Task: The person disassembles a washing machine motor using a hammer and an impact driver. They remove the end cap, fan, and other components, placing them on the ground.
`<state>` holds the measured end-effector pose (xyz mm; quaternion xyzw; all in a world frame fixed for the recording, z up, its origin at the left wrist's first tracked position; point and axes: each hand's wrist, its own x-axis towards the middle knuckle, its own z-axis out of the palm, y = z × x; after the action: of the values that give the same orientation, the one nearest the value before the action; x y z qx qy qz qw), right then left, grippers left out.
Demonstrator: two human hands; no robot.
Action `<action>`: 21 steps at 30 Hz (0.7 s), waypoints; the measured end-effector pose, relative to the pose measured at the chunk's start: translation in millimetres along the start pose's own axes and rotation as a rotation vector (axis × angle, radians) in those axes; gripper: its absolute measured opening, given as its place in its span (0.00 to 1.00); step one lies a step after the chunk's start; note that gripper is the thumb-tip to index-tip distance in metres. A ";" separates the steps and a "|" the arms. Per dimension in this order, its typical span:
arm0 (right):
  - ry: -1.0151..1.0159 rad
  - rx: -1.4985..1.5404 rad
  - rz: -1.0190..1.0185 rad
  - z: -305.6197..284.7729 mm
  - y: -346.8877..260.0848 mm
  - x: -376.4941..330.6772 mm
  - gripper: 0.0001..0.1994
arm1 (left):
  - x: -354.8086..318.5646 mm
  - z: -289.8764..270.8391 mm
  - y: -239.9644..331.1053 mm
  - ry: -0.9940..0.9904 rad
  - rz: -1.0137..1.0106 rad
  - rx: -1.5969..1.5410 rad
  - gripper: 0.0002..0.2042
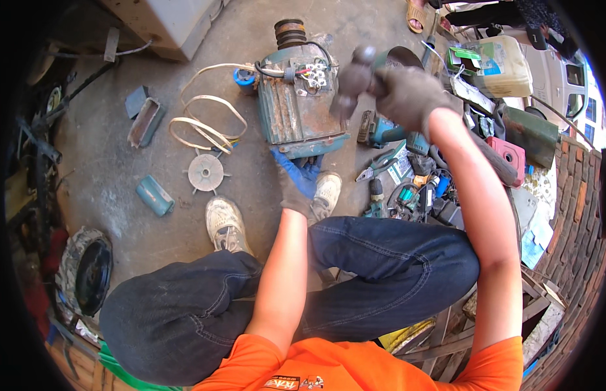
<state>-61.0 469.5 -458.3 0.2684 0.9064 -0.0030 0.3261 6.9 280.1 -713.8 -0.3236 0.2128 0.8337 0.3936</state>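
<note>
Right hand: the right hand [407, 94], in a grey work glove, is raised at about 1 o'clock and wrapped tight around a hammer [352, 81]; the fingers close fully round the handle and the blurred, rounded head sticks out to the left.
Hammer place: it hangs above the right end of the motor, not touching it.
Left hand: the left hand [295, 192], also gloved in grey, reaches down at the centre of the view, just below the motor's near edge; the fingers curl downward near something blue, but whether they pinch anything cannot be told.
Motor: an old electric motor [296, 104] with worn teal paint and rust lies on its side at 12 o'clock, its terminal box open on top and a grooved pulley at the far end.
Cable: a pale flat cable [205, 124] loops away from the motor toward 11 o'clock.
Fan: a small grey fan wheel [206, 172] lies flat just below the cable.
Covers: two teal cover pieces [154, 195] lie near 10 o'clock.
Tools: pliers, a drill and other hand tools [394, 176] are heaped at 2 to 3 o'clock.
Surface: a bare, dusty concrete floor [120, 176] in bright light.
Surroundings: a brick wall [577, 221] curves along 3 to 4 o'clock; the person squats in jeans and white shoes [226, 225].
</note>
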 end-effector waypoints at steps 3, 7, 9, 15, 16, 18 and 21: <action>0.284 0.184 0.079 -12.9 9.4 7.1 0.17 | -0.1 -0.8 4.0 0.023 0.009 0.013 0.43; 0.051 0.037 0.041 12.4 -1.2 4.9 0.18 | 2.2 -3.5 0.4 0.010 -0.002 0.005 0.42; -0.090 -0.098 -0.037 32.1 -14.9 2.8 0.17 | 4.9 -11.4 -2.3 0.011 -0.017 -0.019 0.42; 0.008 -0.003 -0.028 6.5 -7.1 5.9 0.16 | -0.2 -5.6 0.9 0.052 -0.016 0.007 0.42; 0.094 0.076 0.030 -2.5 -2.8 5.5 0.16 | -1.1 -4.6 1.5 0.053 -0.021 0.010 0.41; 0.208 0.177 0.056 -15.7 -1.8 -2.2 0.16 | -1.6 -2.8 1.8 0.079 -0.023 0.007 0.41; -0.038 -0.005 0.034 14.3 -10.6 3.3 0.19 | 2.8 -6.4 -1.6 0.097 -0.047 -0.017 0.40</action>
<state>-59.9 459.4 -473.3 0.2827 0.8954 -0.0005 0.3440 9.2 278.6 -720.3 -0.3718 0.2171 0.8094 0.3995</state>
